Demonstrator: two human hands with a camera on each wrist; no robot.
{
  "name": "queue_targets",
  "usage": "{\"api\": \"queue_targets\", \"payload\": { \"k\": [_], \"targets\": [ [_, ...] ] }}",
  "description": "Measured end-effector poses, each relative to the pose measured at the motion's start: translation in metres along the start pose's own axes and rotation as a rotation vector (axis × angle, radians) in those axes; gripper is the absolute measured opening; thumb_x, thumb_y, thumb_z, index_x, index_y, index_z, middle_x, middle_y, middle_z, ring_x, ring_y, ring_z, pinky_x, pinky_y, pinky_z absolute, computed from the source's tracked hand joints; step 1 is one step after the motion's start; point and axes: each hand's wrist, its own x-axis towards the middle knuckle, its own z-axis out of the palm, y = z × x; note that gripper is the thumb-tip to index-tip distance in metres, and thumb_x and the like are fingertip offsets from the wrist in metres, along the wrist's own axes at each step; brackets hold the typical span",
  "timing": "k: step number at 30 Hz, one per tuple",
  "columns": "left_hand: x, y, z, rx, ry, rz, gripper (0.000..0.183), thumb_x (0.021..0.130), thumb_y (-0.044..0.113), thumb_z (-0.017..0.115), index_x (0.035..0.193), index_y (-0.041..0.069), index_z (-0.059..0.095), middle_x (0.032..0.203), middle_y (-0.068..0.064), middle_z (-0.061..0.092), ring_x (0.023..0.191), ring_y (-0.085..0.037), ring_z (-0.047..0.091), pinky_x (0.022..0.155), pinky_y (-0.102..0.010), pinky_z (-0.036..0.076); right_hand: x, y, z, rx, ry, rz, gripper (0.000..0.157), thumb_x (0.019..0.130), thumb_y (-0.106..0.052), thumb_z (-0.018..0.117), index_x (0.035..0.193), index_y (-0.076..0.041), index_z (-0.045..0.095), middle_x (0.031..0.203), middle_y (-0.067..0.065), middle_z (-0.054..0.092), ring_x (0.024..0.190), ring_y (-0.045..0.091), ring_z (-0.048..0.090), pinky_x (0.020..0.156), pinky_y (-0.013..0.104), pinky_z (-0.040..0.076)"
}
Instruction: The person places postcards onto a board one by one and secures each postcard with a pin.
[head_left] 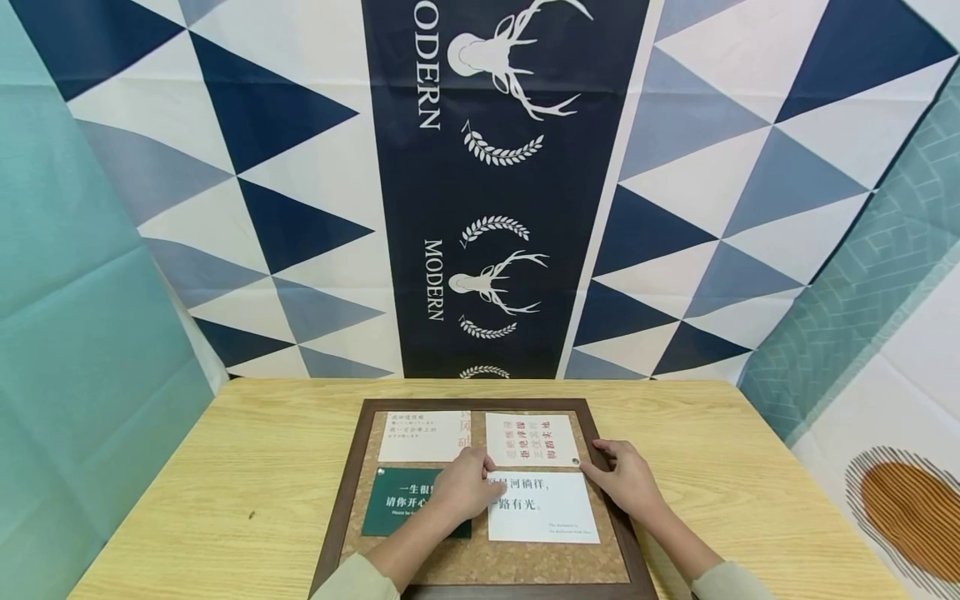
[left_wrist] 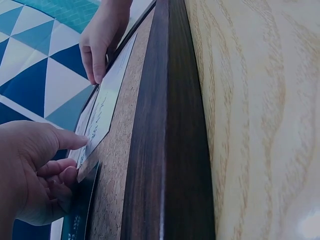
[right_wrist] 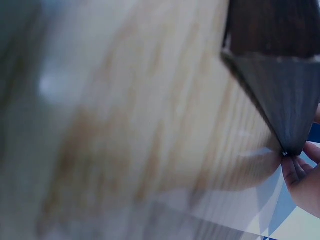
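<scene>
My left hand (head_left: pixel 467 486) pinches the upper left corner of a white printed card (head_left: pixel 551 521) between thumb and fingers; the left wrist view shows this from the side. The card lies over a corkboard (head_left: pixel 517 572) with a dark wooden frame (head_left: pixel 347 492). My right hand (head_left: pixel 626 479) is at the card's upper right corner, its thumb at that corner and its other fingers along the frame's right edge. In the right wrist view the right fingertips (right_wrist: pixel 290 167) meet the frame's side. A green card (head_left: pixel 382 517), partly covered by my left arm, lies left of the white one.
Two paler cards lie above on the board: a cream card (head_left: pixel 420 446) at left and a red-lettered card (head_left: pixel 525 433) at right, with a round pin (head_left: pixel 576 461) at its lower corner. A wooden table (head_left: pixel 225 492) carries the board. Patterned cloth (head_left: pixel 315 208) hangs behind.
</scene>
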Motion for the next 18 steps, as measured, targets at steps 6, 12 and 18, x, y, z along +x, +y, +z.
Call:
{"api": "queue_targets", "payload": {
  "k": [6, 12, 18],
  "targets": [
    [0.0, -0.004, -0.002, -0.051, -0.029, 0.025, 0.022, 0.082, 0.023, 0.068, 0.096, 0.007, 0.062, 0.079, 0.001, 0.049, 0.066, -0.014, 0.044, 0.057, -0.028, 0.034, 0.001, 0.0, 0.001, 0.006, 0.003, -0.004, 0.051, 0.086, -0.024, 0.066, 0.125, 0.007, 0.054, 0.125, 0.029, 0.05, 0.11, 0.041, 0.054, 0.086, 0.047, 0.049],
    [-0.002, -0.007, -0.008, -0.103, -0.068, 0.06, 0.021, 0.084, 0.022, 0.067, 0.097, 0.007, 0.061, 0.073, 0.004, 0.049, 0.062, -0.011, 0.043, 0.056, -0.025, 0.035, 0.001, 0.001, 0.0, 0.008, -0.011, 0.004, 0.051, 0.086, -0.023, 0.065, 0.126, 0.007, 0.052, 0.126, 0.029, 0.049, 0.11, 0.042, 0.054, 0.086, 0.047, 0.05],
    [-0.005, -0.01, -0.017, -0.131, -0.07, 0.092, 0.016, 0.085, 0.019, 0.067, 0.094, 0.007, 0.061, 0.071, 0.004, 0.052, 0.06, -0.009, 0.044, 0.055, -0.023, 0.036, 0.001, 0.001, 0.0, 0.009, -0.016, 0.004, 0.051, 0.087, -0.023, 0.065, 0.126, 0.007, 0.052, 0.126, 0.03, 0.048, 0.109, 0.042, 0.055, 0.085, 0.046, 0.05]
  ]
}}
